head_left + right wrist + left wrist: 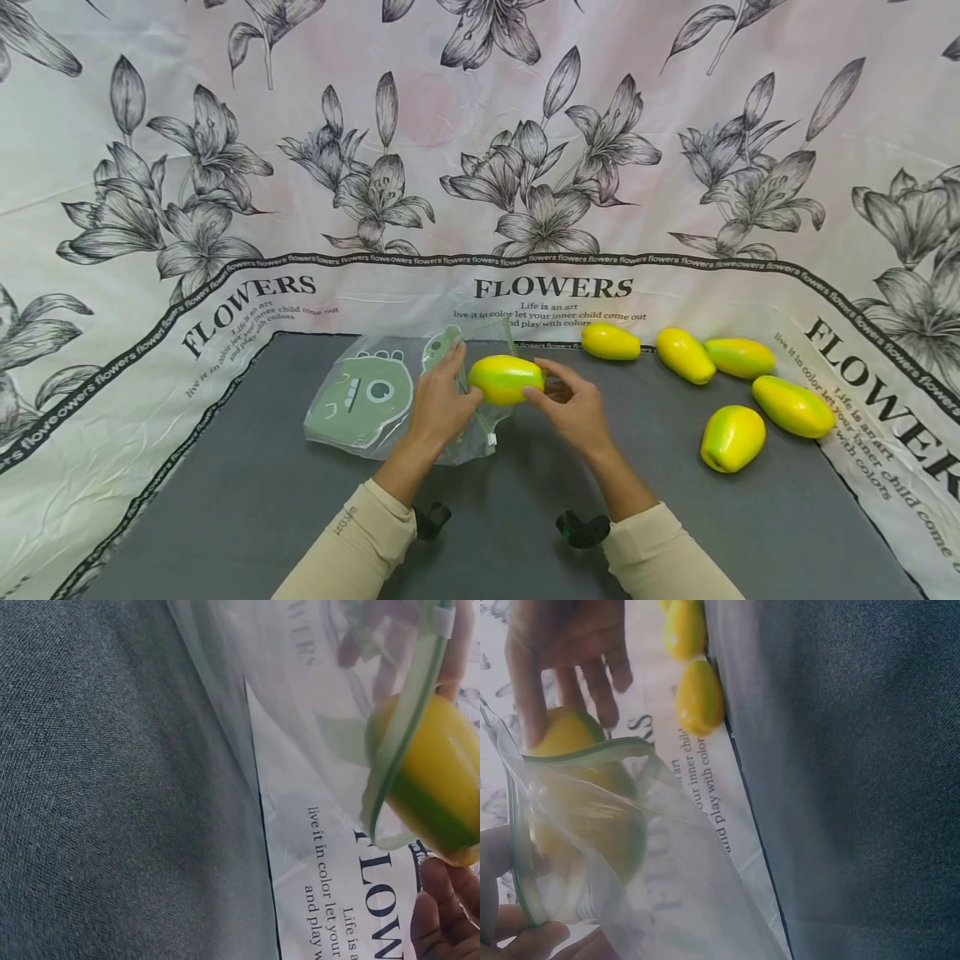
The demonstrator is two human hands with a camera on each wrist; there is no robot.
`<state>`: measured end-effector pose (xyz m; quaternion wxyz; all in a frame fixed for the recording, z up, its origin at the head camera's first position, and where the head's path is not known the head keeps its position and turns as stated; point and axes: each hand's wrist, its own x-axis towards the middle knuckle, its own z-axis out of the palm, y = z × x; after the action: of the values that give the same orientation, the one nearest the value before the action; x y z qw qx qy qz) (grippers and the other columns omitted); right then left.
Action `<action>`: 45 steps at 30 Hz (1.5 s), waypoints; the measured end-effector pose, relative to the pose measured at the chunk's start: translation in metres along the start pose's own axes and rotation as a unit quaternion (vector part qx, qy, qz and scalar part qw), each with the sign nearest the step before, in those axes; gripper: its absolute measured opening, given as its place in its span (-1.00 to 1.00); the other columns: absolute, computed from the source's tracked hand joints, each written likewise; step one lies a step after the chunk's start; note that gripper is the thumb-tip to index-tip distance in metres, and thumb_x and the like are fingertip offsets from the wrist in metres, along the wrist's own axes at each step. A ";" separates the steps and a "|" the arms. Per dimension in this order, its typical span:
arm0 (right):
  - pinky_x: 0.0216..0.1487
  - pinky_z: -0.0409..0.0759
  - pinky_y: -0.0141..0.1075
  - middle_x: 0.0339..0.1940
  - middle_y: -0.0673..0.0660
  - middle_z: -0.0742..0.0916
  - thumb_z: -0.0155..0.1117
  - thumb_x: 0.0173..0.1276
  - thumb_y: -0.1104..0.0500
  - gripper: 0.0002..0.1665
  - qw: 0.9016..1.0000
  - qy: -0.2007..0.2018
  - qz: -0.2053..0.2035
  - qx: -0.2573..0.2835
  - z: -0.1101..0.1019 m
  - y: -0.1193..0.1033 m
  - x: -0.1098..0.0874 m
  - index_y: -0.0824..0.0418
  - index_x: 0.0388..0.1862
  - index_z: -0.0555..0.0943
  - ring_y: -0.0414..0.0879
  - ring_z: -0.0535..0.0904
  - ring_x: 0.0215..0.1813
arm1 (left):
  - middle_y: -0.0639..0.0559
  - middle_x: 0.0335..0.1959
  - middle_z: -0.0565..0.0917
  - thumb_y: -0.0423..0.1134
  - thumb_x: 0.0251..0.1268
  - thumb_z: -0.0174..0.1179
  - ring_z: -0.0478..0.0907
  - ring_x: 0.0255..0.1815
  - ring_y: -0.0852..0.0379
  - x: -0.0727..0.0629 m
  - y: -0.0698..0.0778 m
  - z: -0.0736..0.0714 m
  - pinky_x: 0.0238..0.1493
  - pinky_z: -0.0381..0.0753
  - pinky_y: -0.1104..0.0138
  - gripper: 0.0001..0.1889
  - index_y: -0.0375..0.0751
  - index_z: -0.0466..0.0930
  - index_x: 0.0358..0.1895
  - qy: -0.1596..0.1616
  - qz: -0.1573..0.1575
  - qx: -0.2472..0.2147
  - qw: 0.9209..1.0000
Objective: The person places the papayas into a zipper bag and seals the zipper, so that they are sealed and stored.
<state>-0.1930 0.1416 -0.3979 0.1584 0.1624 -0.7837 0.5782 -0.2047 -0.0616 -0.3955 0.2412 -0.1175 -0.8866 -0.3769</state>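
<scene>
A clear zip bag (pixel 375 400) with green cartoon prints lies tilted at the middle left of the grey table in the head view. My left hand (pixel 442 408) grips the bag by its mouth, its fingers (pixel 532 941) at the green zip edge in the left wrist view. An oval yellow-green fruit (pixel 506 379), like a papaya or mango, is partly inside the bag mouth. My right hand (pixel 573 408) holds its outer end between thumb and fingers. Through the film the inner part of the fruit (pixel 592 817) shows blurred. The zip slider (pixel 491 439) hangs at the near corner.
Several more such fruits lie on the right of the table: one fruit (pixel 611 342) at the back edge, one fruit (pixel 733 439) nearest me, others between. A flower-printed cloth (pixel 555 225) rises behind and borders the grey table (pixel 495 533).
</scene>
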 end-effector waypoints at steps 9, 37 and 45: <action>-0.31 0.62 -0.25 -0.17 0.16 0.73 0.48 0.15 0.14 -0.45 0.999 -0.002 -0.013 -0.030 0.013 0.035 0.006 0.24 0.15 0.62 -0.02 0.64 -0.30 | -0.15 0.35 0.38 -0.35 -0.01 0.22 0.46 -0.53 -0.07 0.002 0.005 -0.003 -0.57 0.42 0.24 -0.30 -0.35 0.37 0.34 -0.008 -0.003 0.008 1.000; -0.26 0.63 -0.15 -0.23 0.06 0.75 0.41 0.23 0.19 -0.69 0.998 -0.033 -0.021 -0.052 0.025 0.041 0.002 0.28 -0.06 0.71 -0.09 0.65 -0.31 | -0.08 0.36 0.36 -0.35 -0.01 0.22 0.35 -0.59 0.03 0.003 0.008 -0.005 -0.60 0.32 0.29 -0.28 -0.30 0.35 0.37 -0.005 -0.010 0.011 1.000; -0.27 0.64 -0.11 -0.22 0.09 0.75 0.40 0.23 0.20 -0.70 0.998 -0.031 -0.036 -0.041 0.024 0.044 0.000 0.30 -0.08 0.71 -0.06 0.66 -0.32 | -0.13 0.34 0.38 -0.38 -0.03 0.23 0.28 -0.69 0.03 0.002 0.008 -0.006 -0.64 0.29 0.29 -0.28 -0.33 0.36 0.35 0.004 -0.005 0.013 1.000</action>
<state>-0.2141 0.1313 -0.4424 0.1612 0.2019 -0.8049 0.5342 -0.2014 -0.0602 -0.3865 0.2448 -0.1084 -0.8909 -0.3670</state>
